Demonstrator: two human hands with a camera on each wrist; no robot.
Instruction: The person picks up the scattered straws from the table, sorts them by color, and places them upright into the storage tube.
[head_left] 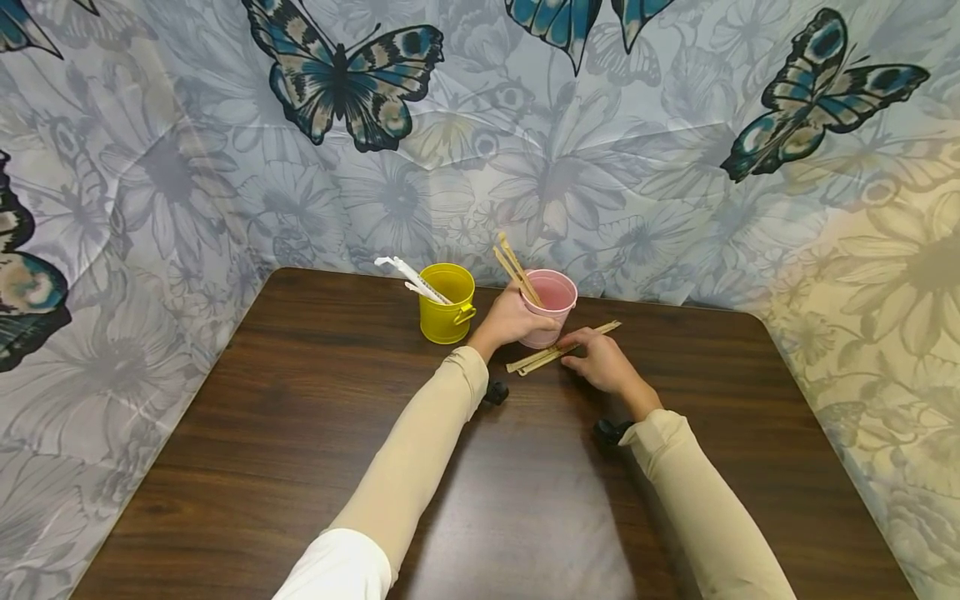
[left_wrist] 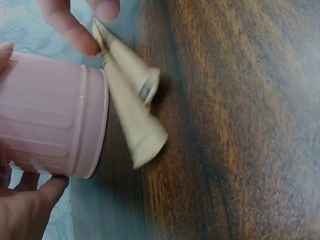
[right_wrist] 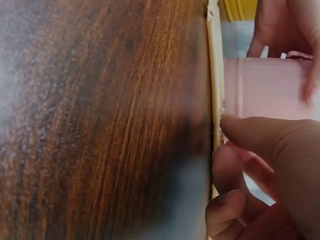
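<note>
My left hand (head_left: pixel 513 319) grips the side of a small pink bucket (left_wrist: pixel 50 115) that stands upright on the table. Pale wooden sticks (head_left: pixel 517 268) lean out of the bucket's left rim. Just in front of it, more pale wooden sticks (head_left: pixel 542 359) lie slantwise, low over the tabletop; their near ends flare out in the left wrist view. My right hand (head_left: pixel 602 362) pinches these sticks between thumb and fingers, as the right wrist view shows. Exactly what kind of sticks they are, I cannot tell.
To the left of the pink bucket stands a yellow bucket (head_left: pixel 447 323) with slim white pieces (head_left: pixel 412 275) leaning out of it. The dark wooden table (head_left: pixel 300 433) ends at the back against a butterfly-patterned cloth (head_left: pixel 405 192).
</note>
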